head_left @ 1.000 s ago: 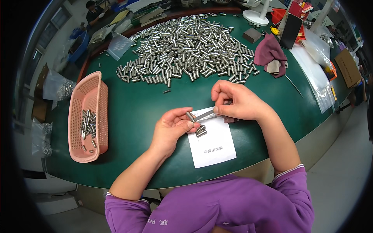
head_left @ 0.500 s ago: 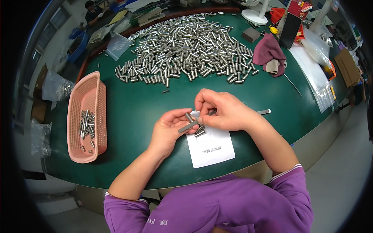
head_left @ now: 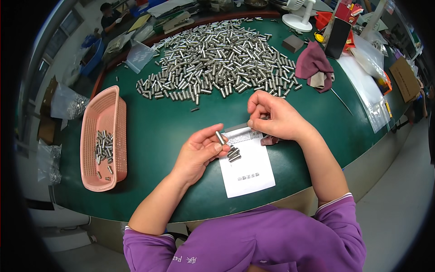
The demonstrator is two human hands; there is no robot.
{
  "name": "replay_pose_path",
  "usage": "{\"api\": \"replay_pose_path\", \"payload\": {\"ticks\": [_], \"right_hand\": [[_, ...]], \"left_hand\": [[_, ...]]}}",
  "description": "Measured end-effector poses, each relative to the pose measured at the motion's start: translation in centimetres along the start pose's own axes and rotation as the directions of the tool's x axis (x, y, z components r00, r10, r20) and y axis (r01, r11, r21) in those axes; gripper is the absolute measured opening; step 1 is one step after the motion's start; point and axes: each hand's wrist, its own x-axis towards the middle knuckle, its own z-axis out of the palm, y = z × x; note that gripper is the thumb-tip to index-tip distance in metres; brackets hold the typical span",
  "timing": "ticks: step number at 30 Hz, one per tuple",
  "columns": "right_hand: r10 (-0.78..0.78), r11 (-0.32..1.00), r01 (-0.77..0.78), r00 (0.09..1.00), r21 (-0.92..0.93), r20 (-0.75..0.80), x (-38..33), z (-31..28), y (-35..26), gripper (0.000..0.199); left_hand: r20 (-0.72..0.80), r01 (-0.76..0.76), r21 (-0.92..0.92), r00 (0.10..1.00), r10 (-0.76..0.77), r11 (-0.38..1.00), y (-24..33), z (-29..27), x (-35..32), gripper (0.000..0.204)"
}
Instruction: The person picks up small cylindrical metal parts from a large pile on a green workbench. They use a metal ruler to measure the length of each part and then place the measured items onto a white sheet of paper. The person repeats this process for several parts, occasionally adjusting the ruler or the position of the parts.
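Observation:
Between the thumb and fingers of my left hand (head_left: 199,152) is a short shiny metal pin (head_left: 220,138), tilted over the paper's left edge. My right hand (head_left: 274,119) pinches one end of a narrow flat grey bar (head_left: 236,128), which points left and is apart from the pin. Its other fingers are curled, and the palm is hidden. Below the hands lies a white printed sheet (head_left: 249,181), with several loose metal pins (head_left: 234,156) on it close to my left fingertips. Beyond the hands spreads a big heap of similar pins (head_left: 217,59).
A pink plastic basket (head_left: 121,136) holding some pins stands at the left. On the right are a maroon cloth (head_left: 312,61), a grey block (head_left: 292,43), a phone (head_left: 338,37) and clear plastic bags (head_left: 369,59). A white fan base (head_left: 297,21) stands far back. Another person (head_left: 108,19) sits beyond the table.
My right hand has drawn the grey bar away from the pin, up and to the right. My left hand keeps the pin, nearly in place.

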Motion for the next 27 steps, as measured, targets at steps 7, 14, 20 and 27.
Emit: {"api": "replay_pose_path", "payload": {"ticks": [7, 14, 20, 27], "right_hand": [[-0.067, 0.998, 0.067, 0.998, 0.018, -0.015, 0.1, 0.3, 0.5, 0.025], [-0.056, 0.998, 0.056, 0.998, 0.007, -0.013, 0.1, 0.4, 0.5, 0.025], [-0.049, 0.998, 0.051, 0.998, -0.037, 0.041, 0.1, 0.4, 0.1, 0.023], [-0.175, 0.976, 0.183, 0.982, -0.12, 0.073, 0.4, 3.5, -0.2, 0.024]], "left_hand": [[0.052, -0.022, -0.009, 0.998, 0.022, 1.0, -0.2, -0.2, 0.0, 0.046], [0.005, -0.004, 0.025, 1.0, 0.004, 1.0, 0.0, 0.3, -0.1, 0.045], [-0.005, -0.007, 0.033, 1.0, 0.007, 0.999, 0.0, 0.4, -0.1, 0.046], [-0.036, 0.024, 0.132, 0.999, -0.019, 0.991, 0.2, 1.2, -0.1, 0.045]]}}
